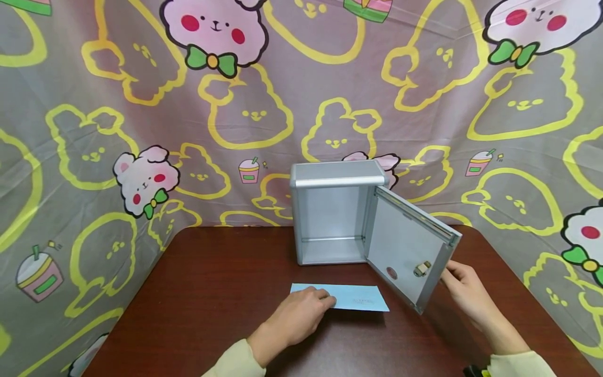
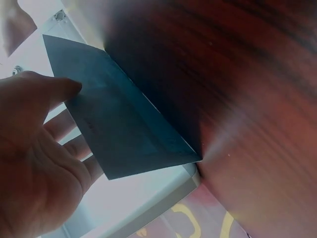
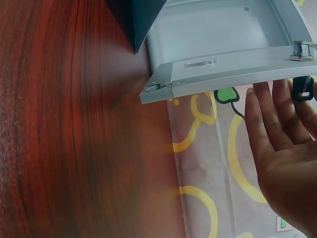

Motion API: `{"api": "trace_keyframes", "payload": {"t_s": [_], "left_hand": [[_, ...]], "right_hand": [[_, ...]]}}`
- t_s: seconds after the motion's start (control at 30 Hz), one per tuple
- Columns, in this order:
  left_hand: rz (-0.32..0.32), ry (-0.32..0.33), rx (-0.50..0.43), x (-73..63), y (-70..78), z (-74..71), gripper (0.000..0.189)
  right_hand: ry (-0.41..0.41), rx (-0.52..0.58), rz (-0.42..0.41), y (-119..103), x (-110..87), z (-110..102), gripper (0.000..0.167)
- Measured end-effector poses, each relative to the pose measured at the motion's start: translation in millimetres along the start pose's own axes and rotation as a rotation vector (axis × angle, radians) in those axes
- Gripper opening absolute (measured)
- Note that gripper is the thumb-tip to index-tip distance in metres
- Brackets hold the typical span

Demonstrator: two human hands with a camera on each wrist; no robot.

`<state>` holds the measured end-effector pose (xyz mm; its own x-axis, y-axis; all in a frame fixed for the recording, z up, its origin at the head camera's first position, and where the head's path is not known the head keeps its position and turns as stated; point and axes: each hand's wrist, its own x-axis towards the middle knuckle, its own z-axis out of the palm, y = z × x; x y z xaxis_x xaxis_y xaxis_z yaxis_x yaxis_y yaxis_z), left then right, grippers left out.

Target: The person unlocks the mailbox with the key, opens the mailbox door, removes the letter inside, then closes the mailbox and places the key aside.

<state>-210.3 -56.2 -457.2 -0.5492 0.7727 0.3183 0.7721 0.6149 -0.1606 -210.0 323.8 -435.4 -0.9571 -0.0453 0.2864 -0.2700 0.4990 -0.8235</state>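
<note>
A light blue envelope (image 1: 360, 297) with faint print is pinched at its left part by my left hand (image 1: 301, 313), above the table in front of the box. The left wrist view shows the thumb on one face of the envelope (image 2: 114, 114) and the fingers behind it. A silver metal box (image 1: 338, 173) stands with its door (image 1: 405, 241) swung out to the right. My right hand (image 1: 471, 293) is at the outer side of that door. In the right wrist view its fingers reach up to the door, and a black-headed key (image 3: 303, 89) sits at the index finger; the thumb is mostly out of sight.
The box's inside (image 1: 332, 214) faces me. A lock (image 1: 422, 268) and a round mark (image 1: 391, 273) show on the door's inner face. Under everything is a dark red-brown wooden table (image 1: 212, 293). Behind it hangs a patterned cloth (image 1: 264, 115).
</note>
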Motion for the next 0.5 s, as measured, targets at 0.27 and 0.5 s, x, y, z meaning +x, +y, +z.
{"api": "trace_keyframes", "payload": {"t_s": [0.27,0.5], "left_hand": [[0.007,-0.037,-0.030,-2.7,2.7,4.5,0.015],[0.010,-0.083,-0.056,-3.8,5.6,9.0,0.009]], "right_hand": [[0.003,0.021,-0.006,-0.4,-0.5,1.4,0.039],[0.008,0.016,-0.006,0.5,-0.6,1.5,0.038]]}}
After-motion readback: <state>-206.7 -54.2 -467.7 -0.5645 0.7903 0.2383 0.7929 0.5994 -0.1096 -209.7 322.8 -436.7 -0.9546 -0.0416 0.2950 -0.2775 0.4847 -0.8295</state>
